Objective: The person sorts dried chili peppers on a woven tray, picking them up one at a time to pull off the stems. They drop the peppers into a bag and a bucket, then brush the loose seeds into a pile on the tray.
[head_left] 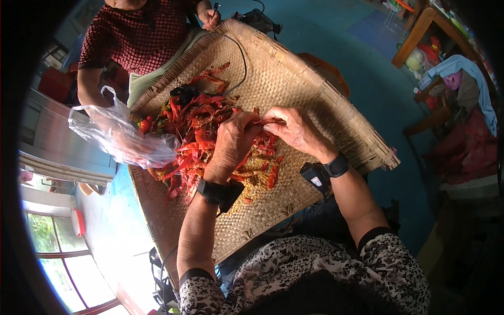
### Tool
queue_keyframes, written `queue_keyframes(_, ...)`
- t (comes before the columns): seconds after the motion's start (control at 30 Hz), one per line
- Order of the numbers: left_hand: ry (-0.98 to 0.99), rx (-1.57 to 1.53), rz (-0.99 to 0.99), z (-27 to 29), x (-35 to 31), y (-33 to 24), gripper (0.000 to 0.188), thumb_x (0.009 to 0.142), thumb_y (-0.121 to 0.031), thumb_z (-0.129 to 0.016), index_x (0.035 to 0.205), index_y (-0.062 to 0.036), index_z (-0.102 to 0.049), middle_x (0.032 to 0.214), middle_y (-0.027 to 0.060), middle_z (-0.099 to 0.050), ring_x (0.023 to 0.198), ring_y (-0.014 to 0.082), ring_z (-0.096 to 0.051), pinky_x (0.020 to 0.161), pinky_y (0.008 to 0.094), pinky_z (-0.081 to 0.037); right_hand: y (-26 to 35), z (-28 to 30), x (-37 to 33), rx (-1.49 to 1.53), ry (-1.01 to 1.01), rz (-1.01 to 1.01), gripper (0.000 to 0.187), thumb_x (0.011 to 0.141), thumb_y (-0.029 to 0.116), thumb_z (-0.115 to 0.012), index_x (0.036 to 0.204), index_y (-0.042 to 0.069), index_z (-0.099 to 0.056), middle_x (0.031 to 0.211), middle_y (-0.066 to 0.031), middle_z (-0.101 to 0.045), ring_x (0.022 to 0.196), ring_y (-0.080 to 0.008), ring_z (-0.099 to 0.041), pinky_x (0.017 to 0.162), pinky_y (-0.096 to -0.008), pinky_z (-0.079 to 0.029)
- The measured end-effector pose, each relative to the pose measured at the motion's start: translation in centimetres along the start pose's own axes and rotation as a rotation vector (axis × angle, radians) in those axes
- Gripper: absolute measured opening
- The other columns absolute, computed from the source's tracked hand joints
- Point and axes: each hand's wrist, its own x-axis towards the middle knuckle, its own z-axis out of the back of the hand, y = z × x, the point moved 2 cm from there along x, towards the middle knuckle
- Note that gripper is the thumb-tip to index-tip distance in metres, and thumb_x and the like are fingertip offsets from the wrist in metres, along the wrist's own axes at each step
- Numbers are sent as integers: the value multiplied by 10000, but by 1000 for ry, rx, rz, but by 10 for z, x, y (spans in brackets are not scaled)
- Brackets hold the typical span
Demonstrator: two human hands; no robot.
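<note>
Both my hands meet over a woven straw mat (315, 105). My left hand (234, 139) pinches one end of a red chili pepper (269, 122), and the fingers of my right hand (299, 132) close on its other end. Under and beside my left hand lies a heap of red chili peppers (202, 118), many of them split and wrinkled. Yellow seeds (252, 168) are scattered on the mat below my hands. A single red chili (274, 173) lies at the right of the heap, apart from my fingers.
Across the mat sits another person (139, 39), one arm by a clear plastic bag (118, 134) at the heap's left edge. A black cable (244, 68) runs over the mat. Behind its right edge stands a brown chair (325, 73). Clothes (462, 79) hang at the far right.
</note>
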Motion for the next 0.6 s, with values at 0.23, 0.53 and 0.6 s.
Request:
queue_keyframes(0.23,-185,-180,293,3,-23,13,252,807,11,-662,1048,-13,-595,894,105,-654,803,199,-666,695,315,-539,-2,24,7,119,-362,22,14,890,95,-616,886,96,-629,769,-17,-613,661,-69,-556,531,-206,-481)
queue_keyframes(0.53,-50,228,38,-9,-33,17,336,754,-52,-671,1083,-47,-600,1082,118,-605,1024,327,-550,872,423,-466,16,101,20,-1160,-966,100,252,847,157,-669,1077,74,-608,942,-77,-620,900,-215,-551,793,-385,-447)
queue_keyframes(0.6,-45,358,-114,-17,-29,15,334,774,-68,-642,1104,-52,-597,1097,126,-592,1019,328,-546,881,409,-461,14,93,19,-1059,-874,91,298,831,137,-676,1111,72,-596,981,-82,-614,962,-225,-523,835,-398,-424)
